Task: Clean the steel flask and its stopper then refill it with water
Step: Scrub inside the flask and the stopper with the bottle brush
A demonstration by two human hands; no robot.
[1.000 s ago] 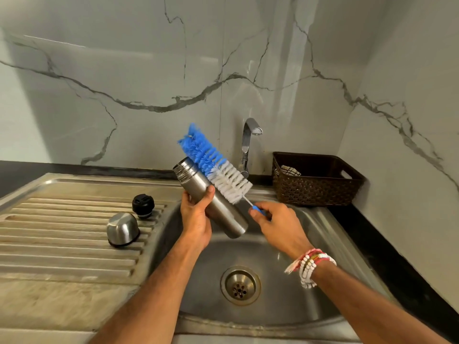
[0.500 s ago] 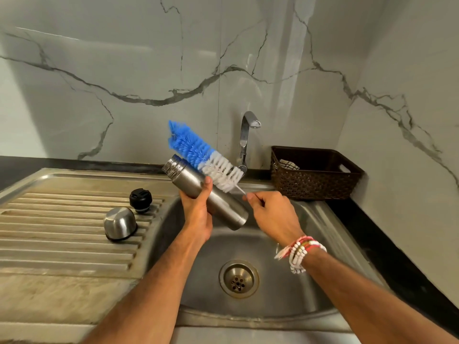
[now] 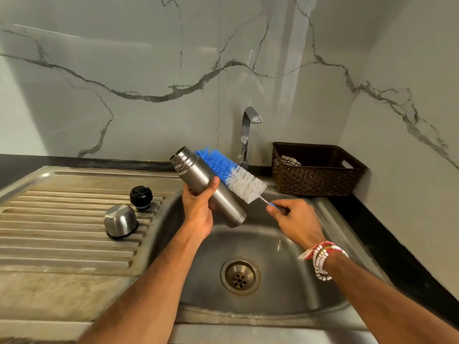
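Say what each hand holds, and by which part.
Left hand grips the steel flask around its mid-body. Right hand pinches the bottle brush by its thin handle, below the bristles.

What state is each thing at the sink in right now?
flask: open, tilted, gripped by left hand over the sink.
brush: outside the flask, alongside it, handle pinched by right hand.
stopper: off, on the drainboard.
cup lid: off, mouth down on the drainboard.
tap: no water running.
drain: unplugged.

The stopper (image 3: 141,196) and cup (image 3: 120,221) sit on the drainboard (image 3: 62,234), left of the sink (image 3: 285,247).
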